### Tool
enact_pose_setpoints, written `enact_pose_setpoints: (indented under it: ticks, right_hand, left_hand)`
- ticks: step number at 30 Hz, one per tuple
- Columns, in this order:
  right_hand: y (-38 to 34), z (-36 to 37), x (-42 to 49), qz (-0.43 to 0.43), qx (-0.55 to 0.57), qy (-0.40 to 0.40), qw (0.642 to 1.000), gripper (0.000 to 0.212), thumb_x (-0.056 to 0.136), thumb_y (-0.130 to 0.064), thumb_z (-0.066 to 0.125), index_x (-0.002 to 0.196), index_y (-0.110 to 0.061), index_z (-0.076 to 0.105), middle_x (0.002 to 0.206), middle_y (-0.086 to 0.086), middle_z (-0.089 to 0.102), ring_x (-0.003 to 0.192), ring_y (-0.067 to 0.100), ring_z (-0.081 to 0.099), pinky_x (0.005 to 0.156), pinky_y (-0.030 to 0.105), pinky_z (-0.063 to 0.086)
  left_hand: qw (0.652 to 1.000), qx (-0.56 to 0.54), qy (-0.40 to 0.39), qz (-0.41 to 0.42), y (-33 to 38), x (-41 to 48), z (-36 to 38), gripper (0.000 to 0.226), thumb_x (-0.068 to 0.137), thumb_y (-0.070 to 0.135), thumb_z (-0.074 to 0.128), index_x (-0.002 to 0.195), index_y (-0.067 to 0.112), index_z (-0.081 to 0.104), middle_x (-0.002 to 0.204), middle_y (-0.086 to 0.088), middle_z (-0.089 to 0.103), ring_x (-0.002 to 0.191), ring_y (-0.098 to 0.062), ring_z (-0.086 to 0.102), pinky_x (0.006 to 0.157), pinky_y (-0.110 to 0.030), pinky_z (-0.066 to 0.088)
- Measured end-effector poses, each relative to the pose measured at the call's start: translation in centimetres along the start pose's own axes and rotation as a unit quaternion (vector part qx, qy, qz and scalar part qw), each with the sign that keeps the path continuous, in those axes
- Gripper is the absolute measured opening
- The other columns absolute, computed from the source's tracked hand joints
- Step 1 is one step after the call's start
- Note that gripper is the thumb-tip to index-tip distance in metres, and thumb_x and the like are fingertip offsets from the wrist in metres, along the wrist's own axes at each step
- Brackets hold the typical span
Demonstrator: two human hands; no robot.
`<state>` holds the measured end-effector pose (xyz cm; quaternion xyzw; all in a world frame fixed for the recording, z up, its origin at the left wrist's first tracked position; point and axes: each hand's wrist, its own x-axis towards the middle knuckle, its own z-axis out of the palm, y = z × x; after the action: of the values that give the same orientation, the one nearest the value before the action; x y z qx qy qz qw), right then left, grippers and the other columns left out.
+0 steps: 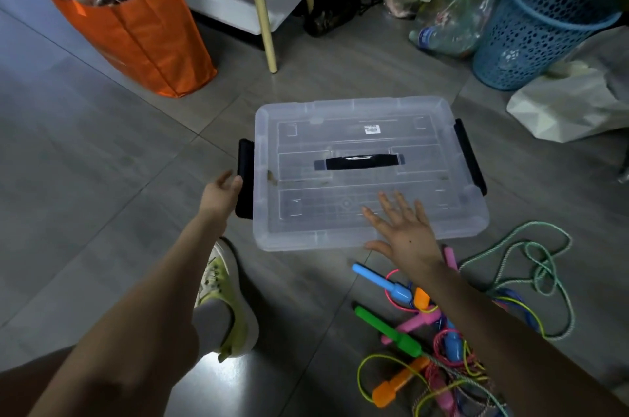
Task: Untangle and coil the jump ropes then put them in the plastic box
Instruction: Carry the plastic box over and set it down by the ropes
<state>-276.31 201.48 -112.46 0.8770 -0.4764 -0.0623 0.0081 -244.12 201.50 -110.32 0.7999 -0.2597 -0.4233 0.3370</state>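
A clear plastic box (340,130) lies on the floor with its lid on, a black handle (360,163) in the middle and black latches at both ends. My left hand (221,191) touches the left latch (245,178) with its fingers against it. With fingers spread flat, my right hand (405,229) rests on the lid near the front edge. Tangled jump ropes (442,341) lie at the lower right, with blue (381,283), green (388,331), orange (398,382) and pink handles. A pale green rope (541,263) loops beside them.
An orange bag (136,25) stands at the back left. A blue perforated basket (544,25), plastic bags and bottles crowd the back right. Wooden legs (262,4) stand behind the box. My foot in a yellow-green shoe (224,294) is near the box's left front corner.
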Motion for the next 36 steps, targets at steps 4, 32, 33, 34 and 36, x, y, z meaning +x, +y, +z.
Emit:
enact_pose_setpoints:
  ticks: [4,32,33,34,36]
  right_hand:
    - [-0.5,0.2,-1.2,-0.008,0.015,0.092,0.996,0.052,0.061,-0.039,0.082,0.107,-0.019,0.070,0.117,0.010,0.066,0.106,0.032,0.063,0.089,0.053,0.050]
    - [17.2,-0.4,1.9,0.473,0.603,-0.005,0.642,0.049,0.099,-0.042,0.032,0.130,-0.007,0.047,0.121,0.012,0.054,0.104,0.030,0.054,0.079,0.038,0.049]
    - [17.1,-0.4,1.6,0.457,0.583,0.002,0.672,0.051,0.099,-0.044,0.030,0.132,-0.008,0.046,0.128,0.014,0.053,0.112,0.032,0.053,0.090,0.038,0.046]
    - [17.0,-0.3,1.2,0.434,0.549,0.010,0.714,0.052,0.098,-0.046,0.031,0.135,-0.011,0.044,0.133,0.016,0.050,0.118,0.033,0.050,0.098,0.038,0.040]
    - [16.6,-0.1,-0.2,0.396,0.431,0.022,0.810,0.058,0.096,-0.052,0.032,0.143,-0.019,0.032,0.141,0.016,0.042,0.126,0.035,0.042,0.105,0.041,0.033]
  left_hand:
    - [0.885,0.344,0.052,0.309,0.7,-3.2,1.1,0.054,0.087,0.057,0.041,0.121,0.020,0.060,0.117,-0.012,0.062,0.100,-0.034,0.061,0.083,-0.043,0.049]
    - [0.656,0.619,-0.200,0.383,4.5,-8.4,17.6,0.093,0.071,0.079,0.045,0.141,0.048,-0.008,0.156,0.004,-0.019,0.143,-0.035,-0.011,0.115,-0.056,0.005]
    - [0.643,0.630,-0.199,0.387,4.4,-8.4,17.5,0.098,0.070,0.078,0.047,0.139,0.047,-0.017,0.153,0.002,-0.027,0.142,-0.036,-0.014,0.114,-0.057,0.002]
    - [0.629,0.642,-0.195,0.392,4.3,-8.5,17.3,0.103,0.070,0.077,0.049,0.136,0.044,-0.023,0.149,0.000,-0.032,0.142,-0.038,-0.016,0.114,-0.058,0.000]
    - [0.617,0.655,-0.177,0.399,4.1,-8.7,16.9,0.103,0.071,0.075,0.050,0.137,0.044,-0.022,0.151,-0.003,-0.028,0.142,-0.040,-0.013,0.112,-0.059,-0.001]
